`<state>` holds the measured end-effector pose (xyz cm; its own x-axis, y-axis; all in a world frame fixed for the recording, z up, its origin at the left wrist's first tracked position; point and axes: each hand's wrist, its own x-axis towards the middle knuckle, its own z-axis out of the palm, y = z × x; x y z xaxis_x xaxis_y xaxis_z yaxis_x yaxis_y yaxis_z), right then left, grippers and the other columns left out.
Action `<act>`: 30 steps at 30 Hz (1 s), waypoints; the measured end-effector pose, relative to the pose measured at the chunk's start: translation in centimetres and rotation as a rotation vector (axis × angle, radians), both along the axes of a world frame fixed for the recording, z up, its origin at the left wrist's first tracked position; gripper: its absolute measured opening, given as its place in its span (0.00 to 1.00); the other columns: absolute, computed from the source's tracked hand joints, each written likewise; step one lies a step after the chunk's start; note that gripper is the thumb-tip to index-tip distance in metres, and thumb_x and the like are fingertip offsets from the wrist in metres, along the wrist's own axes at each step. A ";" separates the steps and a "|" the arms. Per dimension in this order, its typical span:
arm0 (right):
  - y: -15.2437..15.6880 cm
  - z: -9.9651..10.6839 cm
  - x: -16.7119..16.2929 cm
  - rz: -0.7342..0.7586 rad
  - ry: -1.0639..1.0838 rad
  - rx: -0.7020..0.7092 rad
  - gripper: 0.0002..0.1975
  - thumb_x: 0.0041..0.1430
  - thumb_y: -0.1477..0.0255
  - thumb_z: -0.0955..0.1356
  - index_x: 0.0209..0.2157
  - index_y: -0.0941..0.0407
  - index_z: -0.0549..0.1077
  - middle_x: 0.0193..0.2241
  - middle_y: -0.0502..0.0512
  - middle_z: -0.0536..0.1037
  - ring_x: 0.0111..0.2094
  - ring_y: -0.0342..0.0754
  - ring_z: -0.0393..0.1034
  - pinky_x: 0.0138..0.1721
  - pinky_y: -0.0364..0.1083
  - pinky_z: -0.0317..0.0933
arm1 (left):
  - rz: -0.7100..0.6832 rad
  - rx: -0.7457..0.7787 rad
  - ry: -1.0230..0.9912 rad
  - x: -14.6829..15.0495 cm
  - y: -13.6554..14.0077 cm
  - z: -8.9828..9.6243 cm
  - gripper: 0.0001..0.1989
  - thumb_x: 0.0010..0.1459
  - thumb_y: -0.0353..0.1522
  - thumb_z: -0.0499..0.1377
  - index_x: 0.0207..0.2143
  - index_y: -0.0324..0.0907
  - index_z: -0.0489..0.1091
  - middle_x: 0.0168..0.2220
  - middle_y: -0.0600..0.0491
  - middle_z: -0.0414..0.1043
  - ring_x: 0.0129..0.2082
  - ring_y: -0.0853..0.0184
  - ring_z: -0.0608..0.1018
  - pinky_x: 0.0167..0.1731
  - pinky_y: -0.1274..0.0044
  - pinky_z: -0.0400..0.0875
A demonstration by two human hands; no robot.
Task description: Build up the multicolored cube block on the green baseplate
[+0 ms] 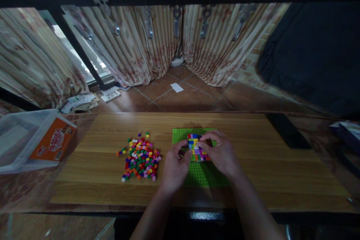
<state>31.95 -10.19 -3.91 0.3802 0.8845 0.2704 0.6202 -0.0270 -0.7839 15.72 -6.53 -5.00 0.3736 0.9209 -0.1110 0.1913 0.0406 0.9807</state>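
Observation:
A green studded baseplate [201, 178] lies on the wooden table in front of me. On its upper part sits a patch of small multicoloured bricks [197, 153], set close together in rows. My left hand [176, 163] is at the patch's left edge, thumb and forefinger curved with a gap between them. Over the patch's upper right, my right hand [221, 152] has its thumb and forefinger pinched together; whatever is between them is hidden. To the left of the plate is a loose pile of small coloured bricks [142, 159].
A dark phone-like slab [288, 131] rests on the table's [92, 172] right side. Off the left end stands a clear plastic box [25, 142] with an orange label. Papers [80, 102] lie on the floor beyond, near striped curtains [157, 48].

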 end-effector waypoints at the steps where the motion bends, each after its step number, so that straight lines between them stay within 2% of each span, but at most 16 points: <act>1: 0.0 0.0 0.0 -0.002 0.001 -0.002 0.05 0.54 0.66 0.71 0.27 0.51 0.77 0.34 0.53 0.77 0.39 0.52 0.70 0.45 0.53 0.62 | -0.003 0.004 -0.006 0.0 0.0 0.0 0.15 0.57 0.31 0.58 0.48 0.42 0.74 0.45 0.47 0.78 0.37 0.64 0.80 0.35 0.74 0.74; 13: 0.2 0.1 -0.1 -0.007 0.104 -0.046 0.06 0.52 0.65 0.71 0.25 0.52 0.77 0.31 0.52 0.77 0.37 0.50 0.70 0.43 0.52 0.62 | -0.006 0.091 0.056 0.1 -0.3 0.3 0.15 0.58 0.31 0.58 0.48 0.41 0.74 0.43 0.46 0.77 0.37 0.64 0.79 0.37 0.73 0.74; 24: 0.2 0.1 -0.3 -0.029 0.076 -0.051 0.07 0.51 0.65 0.71 0.23 0.52 0.78 0.29 0.52 0.77 0.34 0.50 0.70 0.41 0.52 0.62 | -0.010 0.143 0.104 0.0 -0.4 1.0 0.15 0.57 0.30 0.57 0.47 0.38 0.75 0.42 0.45 0.76 0.39 0.63 0.79 0.40 0.73 0.74; 28: -0.2 0.5 0.1 -0.020 0.189 -0.068 0.10 0.48 0.61 0.72 0.26 0.53 0.79 0.31 0.53 0.79 0.34 0.51 0.72 0.40 0.51 0.64 | -0.001 0.129 0.113 0.0 -0.7 1.3 0.15 0.58 0.30 0.57 0.47 0.38 0.74 0.43 0.45 0.76 0.39 0.63 0.79 0.40 0.73 0.74; 30: -0.4 0.8 0.2 -0.073 0.269 -0.108 0.12 0.48 0.59 0.73 0.27 0.54 0.80 0.30 0.53 0.80 0.32 0.50 0.73 0.37 0.50 0.65 | -0.004 0.126 0.112 0.0 -0.8 1.4 0.15 0.57 0.30 0.57 0.47 0.39 0.75 0.42 0.46 0.76 0.37 0.64 0.78 0.39 0.73 0.74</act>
<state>32.16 -10.57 -3.12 0.4890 0.8704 0.0573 0.3843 -0.1560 -0.9099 15.74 -7.34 -3.59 0.3688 0.9288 -0.0357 0.2993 -0.0823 0.9506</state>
